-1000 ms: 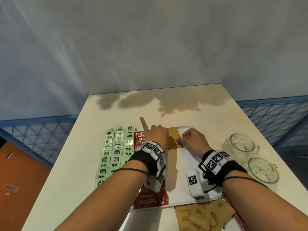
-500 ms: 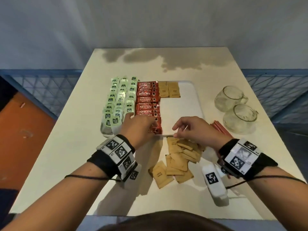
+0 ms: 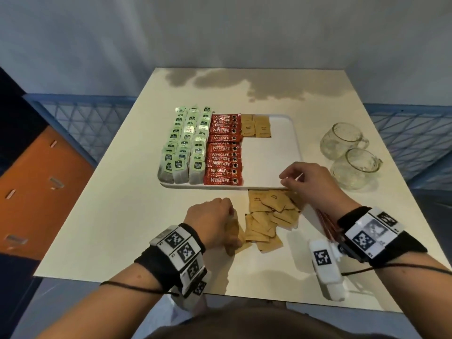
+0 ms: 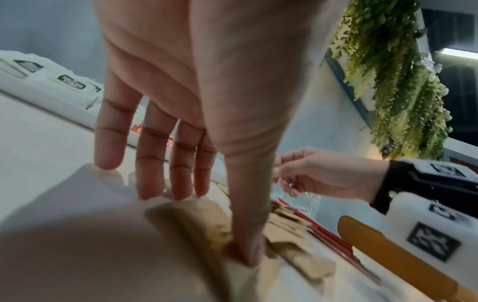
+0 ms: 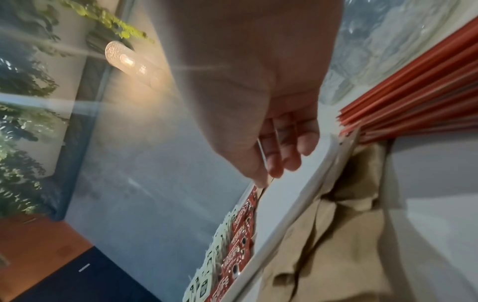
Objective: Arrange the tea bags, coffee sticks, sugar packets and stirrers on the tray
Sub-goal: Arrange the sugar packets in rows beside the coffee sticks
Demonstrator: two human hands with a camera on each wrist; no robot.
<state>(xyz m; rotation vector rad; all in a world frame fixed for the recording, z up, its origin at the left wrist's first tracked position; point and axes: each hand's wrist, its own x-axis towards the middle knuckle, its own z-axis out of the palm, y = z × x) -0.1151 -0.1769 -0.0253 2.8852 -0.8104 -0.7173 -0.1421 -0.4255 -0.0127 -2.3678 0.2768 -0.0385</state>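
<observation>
- A cream table (image 3: 122, 216) against a grey wall, blue railing behind it, hanging greenery showing in the wrist views: this is where I am working, looking down from the head camera.
- The white tray (image 3: 269, 162) sits mid-table. Green tea bags (image 3: 186, 145) fill its left columns, red Nescafé coffee sticks (image 3: 223, 152) the next, and a few brown sugar packets (image 3: 255, 126) lie at its far edge. Its right part is bare.
- The loose sugar packets (image 3: 269, 216) lie heaped on the table just on my side of the tray's near rim, between my two hands. They lie at mixed angles, with no common long axis.
- My left hand (image 3: 212, 221) is down on the pile's left edge. The left wrist view shows the thumb (image 4: 248, 235) pressing a packet while the fingers (image 4: 152, 163) reach straight to the table; I would call it pinning, not gripping.
- My right hand (image 3: 310, 184) hovers over the tray's near right corner, thumb and fingers pinched on what looks like a thin pale sliver. I cannot tell what it is.
- The red stirrers (image 5: 413, 92) lie bundled on the table under my right wrist, long axis running from me toward the tray.
- My judgement: the left hand is nearer the packets, and they must travel away from me, over the rim.
- Two glass cups (image 3: 349, 152) stand well right of the tray.
</observation>
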